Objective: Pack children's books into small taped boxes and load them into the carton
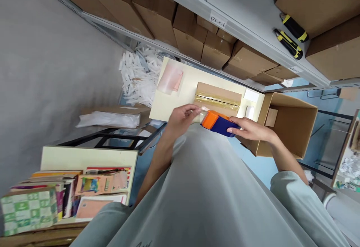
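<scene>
My right hand (pixel 250 128) is wrapped round the dark blue end of an orange and blue tape dispenser (pixel 221 124), held in front of my body. At its orange end, my left hand (pixel 182 119) pinches what looks like the loose end of clear tape (pixel 203 113). Just beyond the dispenser, a closed cardboard box (pixel 218 94) with shiny tape along its top lies on the cream tabletop (pixel 165 102). The dispenser hides part of the box's near side.
A large open carton (pixel 289 127) stands at the right. Shelves of boxes (pixel 189 35) run behind the table, with two utility knives (pixel 289 44) on one shelf. White paper scraps (pixel 140 74) pile at the left. Books (pixel 64 198) sit on a lower-left table.
</scene>
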Motion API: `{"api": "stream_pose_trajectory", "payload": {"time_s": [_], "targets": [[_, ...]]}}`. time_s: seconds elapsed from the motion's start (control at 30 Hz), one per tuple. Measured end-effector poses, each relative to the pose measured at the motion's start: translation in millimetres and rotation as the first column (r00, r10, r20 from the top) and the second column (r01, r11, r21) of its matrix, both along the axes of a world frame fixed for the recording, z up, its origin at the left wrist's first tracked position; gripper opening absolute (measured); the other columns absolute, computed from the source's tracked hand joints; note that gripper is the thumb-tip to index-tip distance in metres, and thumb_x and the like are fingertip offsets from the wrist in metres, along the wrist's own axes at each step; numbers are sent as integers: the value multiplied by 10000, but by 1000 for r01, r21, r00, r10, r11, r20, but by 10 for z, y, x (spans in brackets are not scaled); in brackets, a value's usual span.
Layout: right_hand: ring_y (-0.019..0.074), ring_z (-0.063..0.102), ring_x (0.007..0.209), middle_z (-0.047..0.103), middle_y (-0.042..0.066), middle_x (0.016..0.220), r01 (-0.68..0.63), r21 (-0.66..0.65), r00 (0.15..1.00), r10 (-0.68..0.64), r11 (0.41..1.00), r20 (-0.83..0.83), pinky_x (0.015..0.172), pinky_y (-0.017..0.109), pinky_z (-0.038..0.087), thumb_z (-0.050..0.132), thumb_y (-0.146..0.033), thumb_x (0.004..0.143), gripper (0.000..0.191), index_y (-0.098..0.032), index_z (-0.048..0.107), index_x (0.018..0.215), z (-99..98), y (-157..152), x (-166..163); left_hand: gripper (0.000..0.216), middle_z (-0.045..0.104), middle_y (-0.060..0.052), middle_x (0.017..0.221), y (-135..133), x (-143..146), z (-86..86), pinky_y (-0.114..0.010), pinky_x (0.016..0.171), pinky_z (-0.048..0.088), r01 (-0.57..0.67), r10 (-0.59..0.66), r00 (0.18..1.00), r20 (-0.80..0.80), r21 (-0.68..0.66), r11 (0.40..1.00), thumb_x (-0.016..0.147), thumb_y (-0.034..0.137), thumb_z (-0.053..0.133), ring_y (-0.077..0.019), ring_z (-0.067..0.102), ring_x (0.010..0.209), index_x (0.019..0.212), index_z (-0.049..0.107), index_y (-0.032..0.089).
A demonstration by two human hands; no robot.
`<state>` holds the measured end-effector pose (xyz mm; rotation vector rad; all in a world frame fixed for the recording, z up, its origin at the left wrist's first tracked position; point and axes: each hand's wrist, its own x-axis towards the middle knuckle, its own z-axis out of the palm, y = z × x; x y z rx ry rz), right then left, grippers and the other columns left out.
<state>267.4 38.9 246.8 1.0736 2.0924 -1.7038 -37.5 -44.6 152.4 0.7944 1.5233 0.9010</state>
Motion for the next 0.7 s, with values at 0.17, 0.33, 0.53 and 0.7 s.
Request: {"api": "stream_pose_trajectory", "payload": {"time_s": [0.17,0.33,0.53,0.7], "targets": [[217,654,767,767,53,908,70,-12,997,-70,997,23,674,325,521,649,-751,1046,543,-221,760,1091,70,232,86,289,762,-39,792,142,-369,-98,-284,567,494,-168,167,982,-82,4,986,820,496,862,-176,622,674,914,835,223],[174,547,689,645,16,776,160,131,978,-175,978,114,621,307,420,660,-803,1000,603,-214,677,873,-91,410,20,244,774,-56,841,317,-337,-345,-285,609,539,-201,202,979,6,-37,979,826,422,858,-139,606,634,889,824,189],[156,469,671,538,-16,714,146,145,978,-164,979,125,613,300,373,656,-927,921,714,-224,617,803,-404,662,-69,248,789,-66,882,453,-227,-614,-286,675,597,-266,276,957,85,-113,957,787,392,876,-130,636,667,869,814,166],[161,487,682,594,-2,750,137,98,983,-147,986,110,627,307,381,652,-935,911,729,-207,682,875,-496,772,-117,233,795,-64,864,486,-222,-767,-279,661,607,-295,309,947,90,-142,945,749,376,868,-134,641,668,841,809,170]]}}
